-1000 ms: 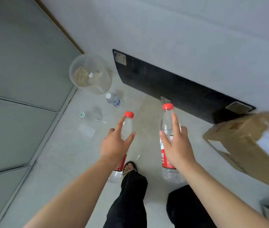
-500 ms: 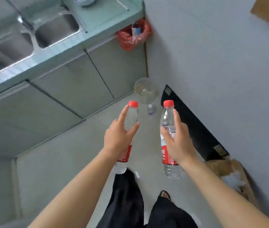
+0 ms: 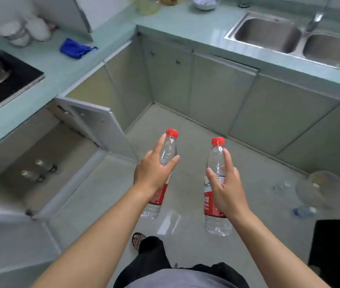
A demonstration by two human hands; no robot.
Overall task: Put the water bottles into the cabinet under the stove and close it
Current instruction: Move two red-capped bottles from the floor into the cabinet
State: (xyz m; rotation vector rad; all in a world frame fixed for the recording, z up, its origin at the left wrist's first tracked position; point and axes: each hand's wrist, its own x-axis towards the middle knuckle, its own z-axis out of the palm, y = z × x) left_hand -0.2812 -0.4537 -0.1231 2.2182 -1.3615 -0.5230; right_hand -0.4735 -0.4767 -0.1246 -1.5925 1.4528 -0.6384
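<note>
Stood on a grey kitchen floor, with a green counter along two sides. Held a water bottle in each hand, both upright, red caps just above the fingertips. Clamped the left hand round the left bottle, thumb on one side, fingers on the other. Gripped the right bottle the same way in the right hand. Held the two bottles apart, not touching. Had the cabinet well off to the left of the left fingers, under the stove, with its door swung wide open. Showed two small bottles inside it. Had a blue cloth far beyond the left fingers, a sink far beyond the right fingers, and a clear bowl on the floor off to their right.
</note>
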